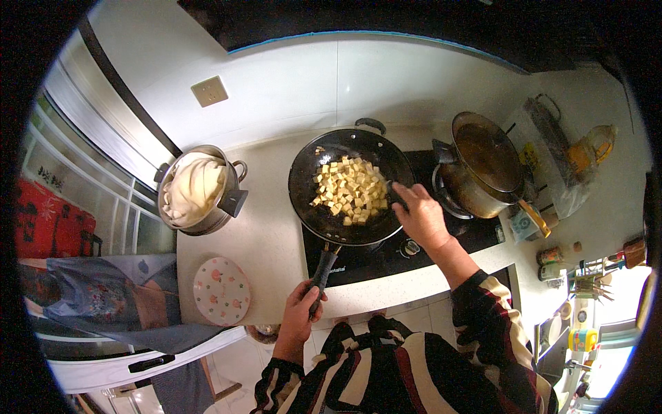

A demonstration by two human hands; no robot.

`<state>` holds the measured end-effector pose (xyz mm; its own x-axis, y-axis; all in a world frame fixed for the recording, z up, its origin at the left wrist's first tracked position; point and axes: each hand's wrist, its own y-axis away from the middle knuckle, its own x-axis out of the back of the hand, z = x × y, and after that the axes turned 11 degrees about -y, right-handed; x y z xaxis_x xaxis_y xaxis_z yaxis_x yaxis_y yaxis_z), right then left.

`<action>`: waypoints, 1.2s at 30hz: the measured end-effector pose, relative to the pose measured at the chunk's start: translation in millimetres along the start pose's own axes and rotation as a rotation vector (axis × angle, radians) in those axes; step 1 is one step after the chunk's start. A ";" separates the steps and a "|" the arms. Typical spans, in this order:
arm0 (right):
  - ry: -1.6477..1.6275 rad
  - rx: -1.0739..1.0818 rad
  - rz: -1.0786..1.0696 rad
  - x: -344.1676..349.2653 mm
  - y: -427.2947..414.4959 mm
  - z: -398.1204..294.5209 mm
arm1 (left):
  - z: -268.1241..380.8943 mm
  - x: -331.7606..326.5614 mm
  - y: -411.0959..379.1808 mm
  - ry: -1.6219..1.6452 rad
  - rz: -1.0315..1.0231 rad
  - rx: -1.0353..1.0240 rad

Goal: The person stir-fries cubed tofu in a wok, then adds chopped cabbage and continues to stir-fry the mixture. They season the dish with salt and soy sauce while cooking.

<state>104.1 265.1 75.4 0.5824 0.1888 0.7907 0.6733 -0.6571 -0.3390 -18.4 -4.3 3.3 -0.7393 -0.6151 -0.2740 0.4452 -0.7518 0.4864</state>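
A black wok [339,139] holds many pale yellow diced cubes [354,186], perhaps tofu or potato, mostly heaped in the middle. My left hand [305,308] is closed around the wok's long black handle [325,269]. Over the wok's right side, my right hand [421,215] has its index finger stretched towards the cubes. Something dark lies by its fingertips, perhaps a utensil; whether the hand grips it cannot be told. A few small pieces [319,151] stick to the wok's upper left wall.
The wok stands on a black gas hob [341,274]. At right, a steel pot [476,191] with a tilted glass lid [489,155] sits by the other burner. Left on the counter are a pot of dough-like food [194,189] and a patterned round plate [222,291]. Plastic bags [566,196] lie far right.
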 end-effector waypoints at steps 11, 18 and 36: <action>0.177 0.183 -0.214 92.2 51.9 -16.5 | 1.4 -0.8 1.0 -0.022 -0.001 0.004; 0.155 -0.007 -0.324 147.0 85.8 -37.0 | 3.7 -3.7 2.4 -0.112 0.002 -0.031; 0.005 0.012 -0.007 8.2 42.9 0.1 | 7.4 -4.0 5.9 -0.077 -0.016 0.039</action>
<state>137.8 238.5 67.3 0.5758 0.1896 0.7953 0.6827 -0.6467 -0.3401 -16.6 -4.6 13.5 -0.7835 -0.5819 -0.2180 0.4142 -0.7506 0.5148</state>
